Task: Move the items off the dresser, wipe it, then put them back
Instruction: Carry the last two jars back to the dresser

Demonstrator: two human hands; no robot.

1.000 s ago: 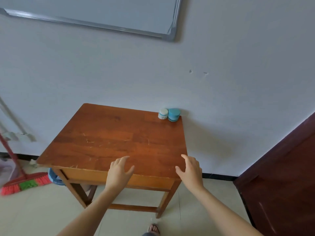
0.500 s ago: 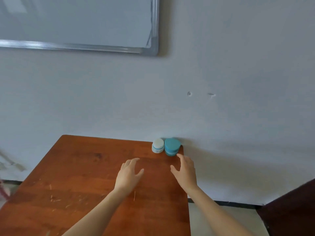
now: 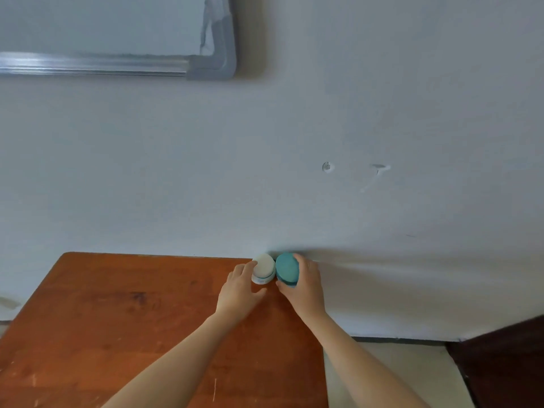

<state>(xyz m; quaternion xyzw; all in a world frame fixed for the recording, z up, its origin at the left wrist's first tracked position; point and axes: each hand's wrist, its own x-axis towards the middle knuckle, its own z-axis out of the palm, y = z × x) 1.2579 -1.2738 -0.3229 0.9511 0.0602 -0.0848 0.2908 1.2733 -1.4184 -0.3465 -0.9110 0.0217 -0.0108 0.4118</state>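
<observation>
Two hands cupped: left hand [image 3: 240, 290] round white jar [image 3: 263, 269], right hand [image 3: 306, 285] round teal jar [image 3: 287, 269] (jars touching).

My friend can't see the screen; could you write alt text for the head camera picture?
Two bare hands close around two small jars at the back right corner of a wooden dresser: the left hand on the white jar, the right hand on the teal jar. A whiteboard hangs on the wall above.

The single head-worn wide-angle camera looks forward and slightly down, close over the dresser's [image 3: 117, 313] far right corner, facing the wall [image 3: 323, 128].
</observation>
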